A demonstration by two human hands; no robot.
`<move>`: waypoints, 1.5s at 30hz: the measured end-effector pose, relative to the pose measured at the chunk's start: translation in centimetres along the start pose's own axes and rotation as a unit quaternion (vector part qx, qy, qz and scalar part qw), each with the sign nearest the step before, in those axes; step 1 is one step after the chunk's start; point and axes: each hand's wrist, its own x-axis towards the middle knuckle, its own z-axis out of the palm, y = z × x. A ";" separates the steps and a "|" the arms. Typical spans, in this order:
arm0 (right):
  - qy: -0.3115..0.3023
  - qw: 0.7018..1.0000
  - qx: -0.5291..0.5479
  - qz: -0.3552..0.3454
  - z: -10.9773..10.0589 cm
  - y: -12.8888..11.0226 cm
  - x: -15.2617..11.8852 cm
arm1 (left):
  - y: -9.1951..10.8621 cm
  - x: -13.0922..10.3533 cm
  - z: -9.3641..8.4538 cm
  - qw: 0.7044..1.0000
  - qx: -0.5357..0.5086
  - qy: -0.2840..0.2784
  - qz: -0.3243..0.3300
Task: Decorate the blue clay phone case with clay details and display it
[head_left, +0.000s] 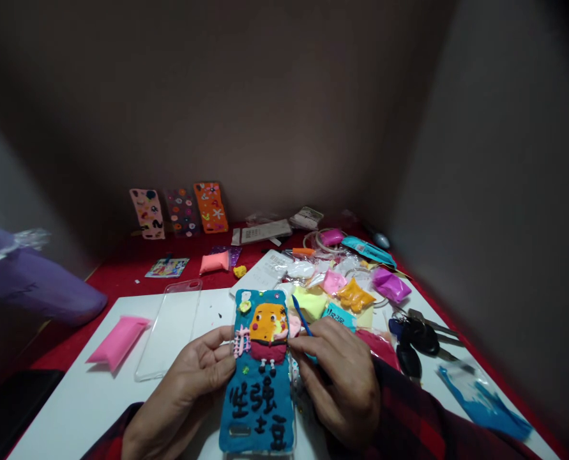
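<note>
A phone case (239, 378) covered in teal clay is tilted up in front of me, over the white board. On it sit an orange-and-dark-red clay figure (268, 319), a small pink fence, flowers and black characters. My left hand (183, 383) is closed on the case's left edge, thumb on the front. My right hand (341, 377) is at the right edge, fingers bent around a thin blue modelling tool (301, 314) that points up and left. Its fingertips are beside the figure; whether they also pinch clay I cannot make out.
A pink clay packet (119, 343) and a transparent case (169, 332) lie left. Decorated cases (211, 207) lean at the back wall. Several clay packets (356, 294), keys (421, 335) and a blue clay bag (485, 399) lie right. A purple container (49, 281) stands left.
</note>
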 end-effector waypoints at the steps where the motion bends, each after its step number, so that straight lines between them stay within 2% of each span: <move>1: 0.002 1.000 -0.002 0.001 0.0 0.0 0.0 | 0.1 0.0 0.1 1.000 0.000 0.002 -0.001; 7: 0.017 1.000 -0.010 -0.002 -0.2 -0.1 0.1 | 0.0 -0.1 0.0 1.000 -0.003 -0.004 0.002; 15: 0.004 0.999 -0.016 -0.050 -0.3 -0.1 0.1 | 0.0 0.1 -0.1 1.000 -0.007 0.007 -0.007; 23: 0.019 1.000 -0.002 -0.009 -0.6 0.2 -0.3 | -0.7 0.1 0.2 0.998 -0.023 0.037 0.034; 29: -0.007 1.000 0.006 -0.007 -0.4 0.2 -0.4 | 0.2 0.0 0.6 1.000 -0.021 0.015 0.009; 33: 0.002 1.000 0.015 -0.022 -0.3 0.0 -0.1 | 0.5 -0.1 0.8 1.000 -0.019 0.010 0.006; 39: -0.009 0.999 0.000 -0.039 -0.4 0.0 0.1 | -0.4 0.2 0.2 0.999 -0.015 0.019 0.023; 45: 0.012 0.997 -0.033 -0.070 -0.3 -0.3 0.4 | -0.6 0.2 -0.1 0.999 -0.008 0.020 0.027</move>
